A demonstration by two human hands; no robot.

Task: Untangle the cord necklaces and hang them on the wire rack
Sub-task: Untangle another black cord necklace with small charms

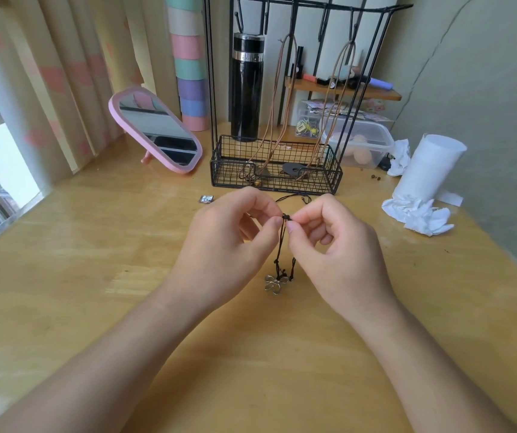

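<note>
Fingers (pixel 277 227) of the left hand (pixel 229 245) and right hand (pixel 338 245) pinch the knot of a dark brown cord necklace (pixel 286 217), its metal flower pendant (pixel 274 282) hanging below over the pale wooden worktop (pixel 94 276). Beyond, two tan cord necklaces (pixel 277 89) hang on the black wire rack (pixel 276 179).

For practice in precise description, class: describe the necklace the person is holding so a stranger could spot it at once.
Find the black wire rack at the back of the desk. Before it, left hand and right hand pinch the dark cord necklace. Its flower pendant and near-black cord differ from the tan necklaces hung behind.
</note>
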